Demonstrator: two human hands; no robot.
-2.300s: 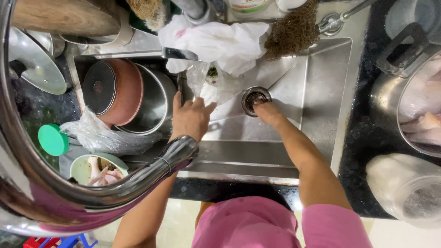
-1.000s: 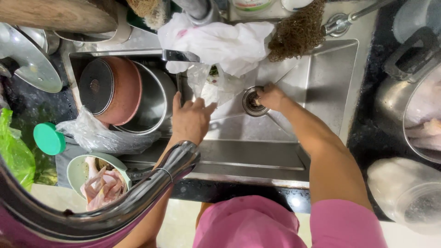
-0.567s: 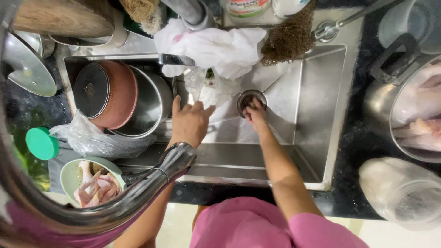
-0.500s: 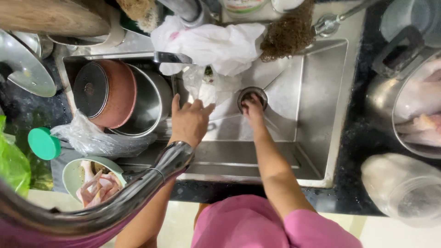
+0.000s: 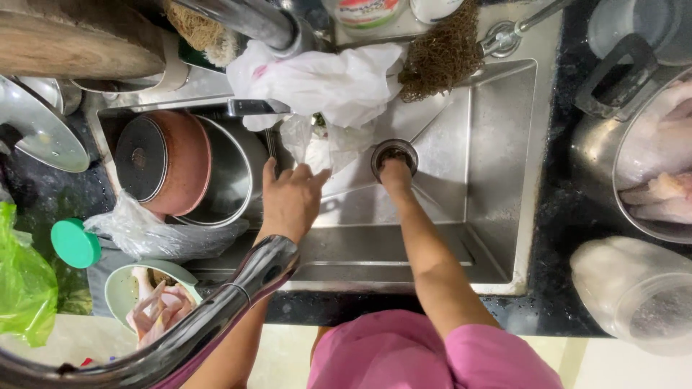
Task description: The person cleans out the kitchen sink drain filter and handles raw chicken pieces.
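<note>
Drain strainer (image 5: 394,152) sits in the steel sink (image 5: 497,166) floor, and my right hand (image 5: 396,173) reaches its near rim; whether those fingers are closed I cannot tell. My left hand (image 5: 290,198) rests flat, fingers (image 5: 269,171) spread, on the divider. Beyond, a white plastic bag (image 5: 324,83) drapes over the sink's far edge.

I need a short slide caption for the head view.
Right hand at the sink drain; left hand rests on the sink divider.
</note>
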